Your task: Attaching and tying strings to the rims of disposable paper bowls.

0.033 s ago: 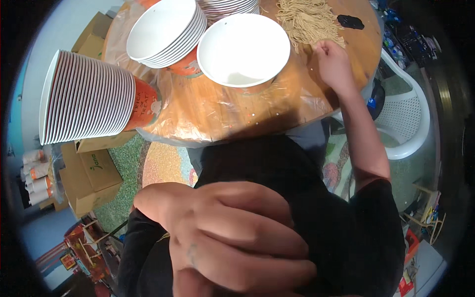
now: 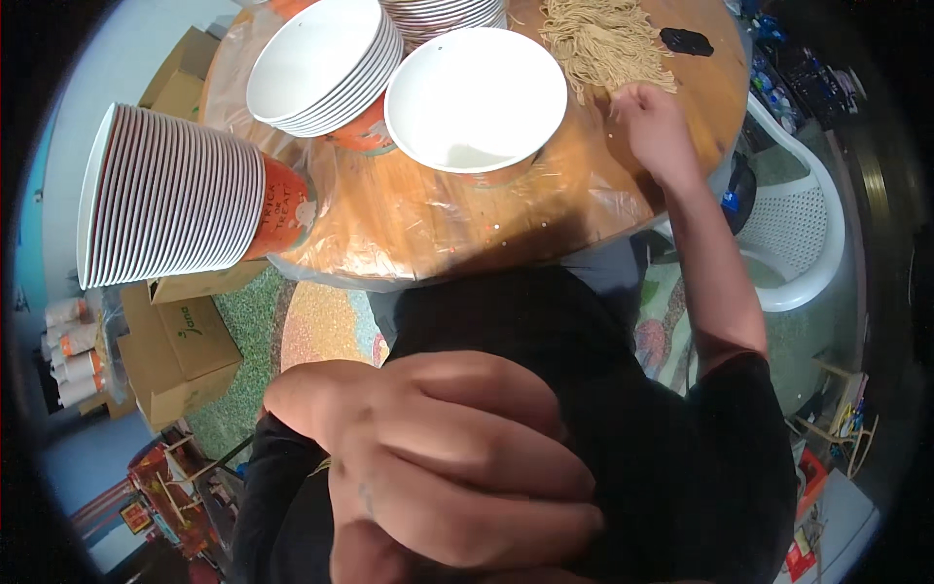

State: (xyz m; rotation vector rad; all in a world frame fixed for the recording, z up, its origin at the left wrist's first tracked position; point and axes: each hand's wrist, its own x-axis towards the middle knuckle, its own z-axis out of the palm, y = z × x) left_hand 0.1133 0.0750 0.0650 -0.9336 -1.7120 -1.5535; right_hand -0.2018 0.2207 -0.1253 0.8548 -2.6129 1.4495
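My left hand point(image 2: 452, 448) is raised close to the camera over my dark shirt, its fingers curled in; whatever they grip is hidden behind them. A bit of thin yellowish strand point(image 2: 320, 467) shows by that wrist. Out on the wooden table point(image 2: 418, 229), my right hand point(image 2: 658, 136) has its fingers pinched at the near edge of a heap of tan strings point(image 2: 605, 44). Whether a string is between those fingertips is too small to tell. Left of it stands a paper bucket point(image 2: 477, 102), white inside and orange outside.
Nested buckets point(image 2: 326, 68) lean behind, and a long tilted stack point(image 2: 175, 200) overhangs the table's left edge. A flat black object point(image 2: 687, 41) lies beyond the strings. Clear plastic covers the tabletop. Cardboard boxes point(image 2: 185, 355) sit on the floor at left, a white plastic chair point(image 2: 827, 209) at right.
My left hand has shifted slightly to the left. The fingers of my right hand have moved a little, still beside the tan strings.
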